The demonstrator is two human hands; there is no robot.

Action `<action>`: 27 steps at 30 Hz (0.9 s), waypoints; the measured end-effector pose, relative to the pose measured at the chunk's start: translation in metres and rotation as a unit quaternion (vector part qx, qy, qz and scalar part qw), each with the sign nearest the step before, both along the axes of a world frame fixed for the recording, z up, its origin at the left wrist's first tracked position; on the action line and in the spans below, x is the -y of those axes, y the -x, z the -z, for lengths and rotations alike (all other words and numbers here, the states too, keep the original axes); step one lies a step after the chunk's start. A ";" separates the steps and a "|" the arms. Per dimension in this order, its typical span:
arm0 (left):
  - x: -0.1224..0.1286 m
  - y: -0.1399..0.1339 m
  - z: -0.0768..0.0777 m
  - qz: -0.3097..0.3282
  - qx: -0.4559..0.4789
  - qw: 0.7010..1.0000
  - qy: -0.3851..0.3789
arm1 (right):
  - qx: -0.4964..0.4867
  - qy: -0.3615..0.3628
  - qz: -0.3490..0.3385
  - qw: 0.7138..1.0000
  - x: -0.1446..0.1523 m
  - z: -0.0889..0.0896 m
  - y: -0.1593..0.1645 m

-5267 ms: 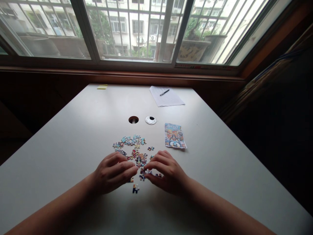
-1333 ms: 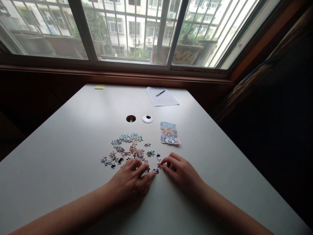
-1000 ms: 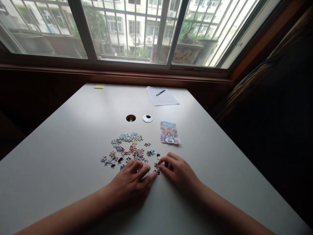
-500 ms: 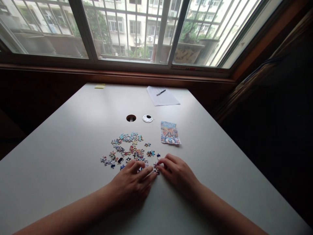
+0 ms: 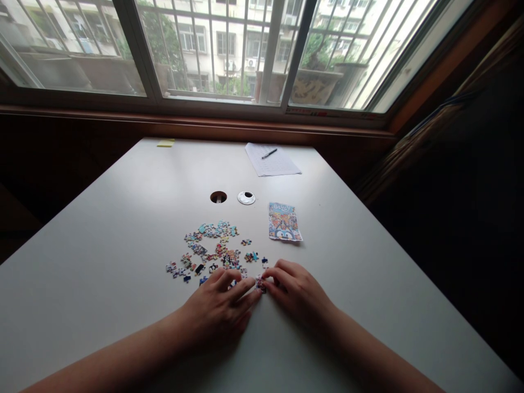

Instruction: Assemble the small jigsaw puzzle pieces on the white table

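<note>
Small joined jigsaw pieces (image 5: 259,284) lie on the white table between my two hands. My right hand (image 5: 301,285) pinches their right side, its thumb and index finger together. My left hand (image 5: 225,297) grips the same pieces from the left, with its thumb at their lower edge; its other fingers are bent over nearby pieces and partly hide them. Beyond the left hand spread loose and joined jigsaw pieces (image 5: 221,251) in many colours. A small dark-and-white jigsaw piece (image 5: 265,261) lies just past the right fingertips.
A picture sheet (image 5: 284,222) with a blue cartoon character lies beyond my right hand. Farther back are a round cable hole (image 5: 218,197), its silver cover (image 5: 246,198), papers (image 5: 272,164) with a pen (image 5: 269,154), and a yellow note (image 5: 166,143). A barred window stands behind the table.
My right fingertips have shifted slightly down and left, closer to my left thumb, and the pieces between the hands sit closer together. The loose pieces lie as before.
</note>
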State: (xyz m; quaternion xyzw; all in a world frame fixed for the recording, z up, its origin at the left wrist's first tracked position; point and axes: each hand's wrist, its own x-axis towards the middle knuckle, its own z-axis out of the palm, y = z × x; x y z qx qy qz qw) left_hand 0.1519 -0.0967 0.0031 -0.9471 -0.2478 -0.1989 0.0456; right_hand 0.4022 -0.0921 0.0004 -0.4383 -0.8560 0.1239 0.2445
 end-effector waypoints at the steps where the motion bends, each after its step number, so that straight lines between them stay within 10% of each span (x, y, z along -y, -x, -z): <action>1: 0.000 0.000 0.000 0.001 -0.001 1.000 0.004 | -0.001 -0.002 -0.003 1.000 0.000 0.000 0.000; 27: -0.001 -0.003 -0.007 0.021 -0.011 1.000 0.006 | -0.014 -0.032 -0.052 0.998 0.004 -0.001 -0.008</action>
